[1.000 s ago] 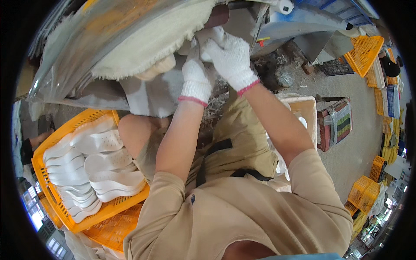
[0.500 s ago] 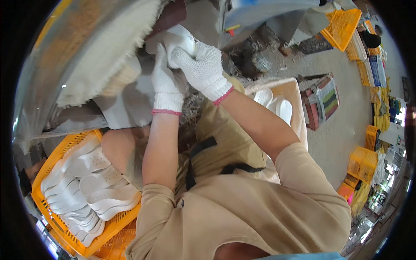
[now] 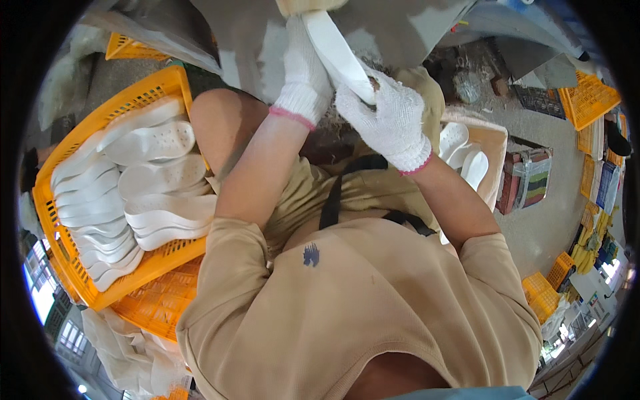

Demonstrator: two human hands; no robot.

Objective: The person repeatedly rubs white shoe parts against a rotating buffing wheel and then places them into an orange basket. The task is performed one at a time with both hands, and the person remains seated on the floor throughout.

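In both gloved hands I hold a white shoe sole (image 3: 335, 52), tilted with its far end up against a pale fuzzy wheel (image 3: 310, 6) at the top edge. My left hand (image 3: 305, 75) is closed along the sole's left side, fingers partly hidden behind it. Wrapped round the near end is my right hand (image 3: 390, 115), thumb on the edge. Both gloves are white knit with pink cuffs. On my left, an orange crate (image 3: 175, 83) holds several stacked white soles (image 3: 93, 200). To my right, a pale bin (image 3: 493, 137) contains more white soles (image 3: 475, 167).
A grey machine housing (image 3: 413, 40) stands in front of my hands. Beneath the left crate sits another orange crate (image 3: 163, 300). A wrapped striped bundle (image 3: 530, 177) lies on the floor at right, with further orange crates (image 3: 587, 100) beyond. Debris litters the floor near the machine.
My view has swung, so crates and hands sit elsewhere in the picture. The sole, earlier mostly covered by my hands, now shows its long side, with the right hand lower on its near end.
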